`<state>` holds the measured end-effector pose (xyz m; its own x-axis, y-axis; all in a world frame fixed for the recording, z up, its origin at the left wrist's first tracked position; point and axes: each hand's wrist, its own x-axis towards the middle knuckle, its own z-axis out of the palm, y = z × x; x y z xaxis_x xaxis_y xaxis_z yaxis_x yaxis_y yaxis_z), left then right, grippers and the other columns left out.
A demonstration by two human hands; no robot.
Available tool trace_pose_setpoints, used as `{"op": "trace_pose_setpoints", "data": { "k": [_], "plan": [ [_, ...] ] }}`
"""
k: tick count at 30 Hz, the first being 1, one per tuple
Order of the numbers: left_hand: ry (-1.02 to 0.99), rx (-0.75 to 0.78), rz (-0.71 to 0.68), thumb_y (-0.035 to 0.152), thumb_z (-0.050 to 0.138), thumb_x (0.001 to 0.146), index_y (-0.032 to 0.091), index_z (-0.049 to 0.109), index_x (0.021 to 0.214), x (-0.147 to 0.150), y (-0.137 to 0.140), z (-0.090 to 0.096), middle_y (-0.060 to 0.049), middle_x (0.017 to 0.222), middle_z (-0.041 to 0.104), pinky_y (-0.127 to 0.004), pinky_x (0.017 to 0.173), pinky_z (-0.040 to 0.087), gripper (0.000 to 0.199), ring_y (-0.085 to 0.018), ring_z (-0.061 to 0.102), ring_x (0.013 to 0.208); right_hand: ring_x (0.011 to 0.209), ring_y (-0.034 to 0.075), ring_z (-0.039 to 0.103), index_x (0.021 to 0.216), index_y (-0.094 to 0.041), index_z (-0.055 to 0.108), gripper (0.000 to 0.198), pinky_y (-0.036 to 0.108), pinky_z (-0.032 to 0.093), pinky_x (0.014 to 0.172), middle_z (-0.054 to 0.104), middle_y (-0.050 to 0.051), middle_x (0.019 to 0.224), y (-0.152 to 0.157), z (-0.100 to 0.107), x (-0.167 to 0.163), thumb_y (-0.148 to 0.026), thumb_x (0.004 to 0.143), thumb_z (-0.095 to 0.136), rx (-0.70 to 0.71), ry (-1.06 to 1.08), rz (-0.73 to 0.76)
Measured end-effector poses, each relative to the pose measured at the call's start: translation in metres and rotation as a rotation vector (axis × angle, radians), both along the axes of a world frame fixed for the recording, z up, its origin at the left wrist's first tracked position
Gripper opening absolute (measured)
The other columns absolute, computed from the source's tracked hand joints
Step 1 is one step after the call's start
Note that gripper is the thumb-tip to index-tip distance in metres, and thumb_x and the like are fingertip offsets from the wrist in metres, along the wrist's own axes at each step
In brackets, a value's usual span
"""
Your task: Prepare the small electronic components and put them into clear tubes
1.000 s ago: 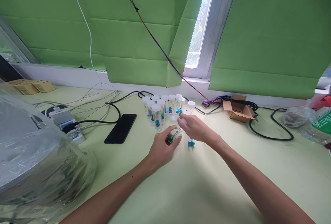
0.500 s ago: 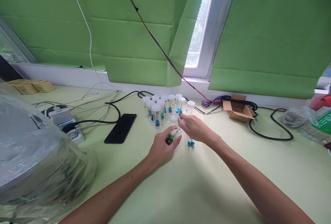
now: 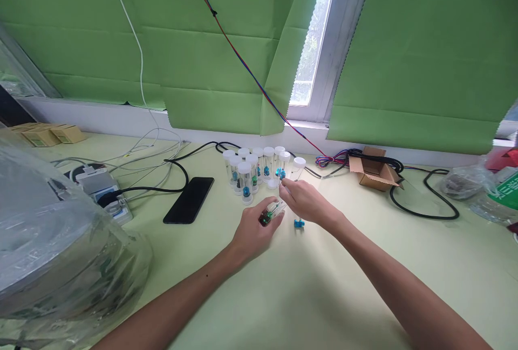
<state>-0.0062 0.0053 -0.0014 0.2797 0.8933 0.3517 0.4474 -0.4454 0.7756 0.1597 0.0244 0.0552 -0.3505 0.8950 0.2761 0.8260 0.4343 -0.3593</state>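
My left hand [image 3: 256, 226] is closed around a clear plastic tube [image 3: 275, 210] with a small green piece inside, held tilted with its far end up and to the right. My right hand [image 3: 303, 199] is at that far end, fingertips pinched together; what they grip is hidden. Just below it a small blue piece [image 3: 299, 224] lies on the table. Beyond my hands several clear tubes with white caps [image 3: 245, 183] stand upright in a cluster, with blue or green pieces inside. Another capped tube [image 3: 299, 164] stands behind my right hand, partly covered.
A black phone [image 3: 188, 200] lies left of the tubes, beside a power strip [image 3: 101, 191] and cables. A large clear plastic bag [image 3: 68, 263] fills the left front. An open cardboard box [image 3: 373, 172] and black cable [image 3: 424, 216] lie at the back right.
Almost nothing differs. Both hands stay at the tilted tube, with only a very slight shift of the right hand.
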Motion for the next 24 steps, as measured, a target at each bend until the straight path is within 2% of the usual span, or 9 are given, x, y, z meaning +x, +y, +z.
{"op": "trace_pose_setpoints", "data": {
  "k": [16,24],
  "plan": [
    [0.044,-0.009,-0.007,0.046,0.052,0.088,0.02,0.06,0.112,-0.0011,-0.001,-0.0028,0.006,0.058,0.039,-0.022,0.053,0.029,0.036,-0.01,0.034,0.054,0.049,0.013,0.025,0.066,-0.022,0.027,0.026,0.026,0.018,0.05,0.031,-0.004,0.053,0.002,-0.0084,-0.0048,-0.025,0.092,0.032,-0.031,0.075,-0.068],
    [0.06,-0.018,-0.02,0.048,0.049,0.089,0.021,0.059,0.113,-0.0017,-0.0011,-0.0017,0.006,0.057,0.038,-0.023,0.054,0.029,0.038,-0.011,0.033,0.054,0.052,0.014,0.034,0.067,-0.021,0.038,0.026,0.026,0.021,0.051,0.042,-0.001,0.057,-0.0006,-0.0089,-0.0092,-0.025,0.092,0.031,-0.054,0.061,-0.14]
  ]
}}
